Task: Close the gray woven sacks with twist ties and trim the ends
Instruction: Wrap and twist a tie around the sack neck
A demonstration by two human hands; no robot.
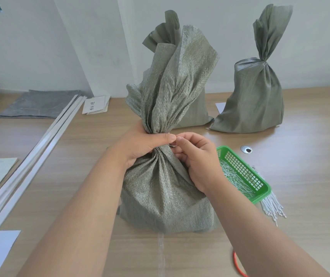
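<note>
A gray woven sack [160, 192] stands in front of me on the table, its top gathered into a neck. My left hand [142, 144] grips that neck from the left. My right hand [196, 158] is at the right side of the neck, its fingertips pinching something small and pale there; a twist tie cannot be made out clearly. A green basket [260, 188] holding white twist ties sits right of the sack, and a loose bundle of white ties [272, 206] lies beside it. Two other gray sacks stand behind, one [256, 100] cinched at the neck, one [196, 110] partly hidden.
Long white strips [40, 146] run diagonally across the left of the wooden table [300, 166]. Flat gray sacks [38, 104] lie at the back left near a paper note [96, 104]. Papers sit along the left edge. A round metal grommet [246, 149] is set in the tabletop.
</note>
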